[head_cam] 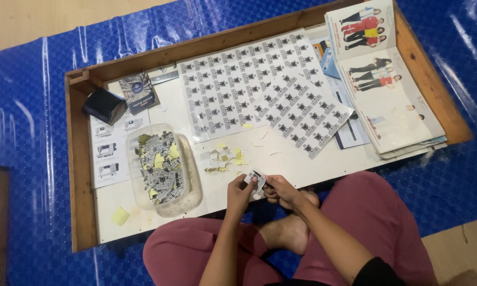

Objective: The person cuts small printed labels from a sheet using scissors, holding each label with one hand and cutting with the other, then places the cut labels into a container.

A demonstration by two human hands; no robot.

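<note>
Right now, from the head camera, I see both hands meeting at lower centre of the frame, just over the near edge of a shallow wooden tray that sits on a blue plastic sheet. My left hand and right hand are each pinched narrow on the same small printed sticker — fingers closed on its opposite ends, the sticker held above the tray's white lining. Left of the hands stands a clear plastic tub filled with cut stickers and bits of yellow backing. Just above the hands lies a scatter of yellow and white paper scraps. Higher up, at centre, two sticker sheets overlap — the smaller one tilted. Catalogues are stacked at upper right, and a small dark box rests at upper left.
</note>
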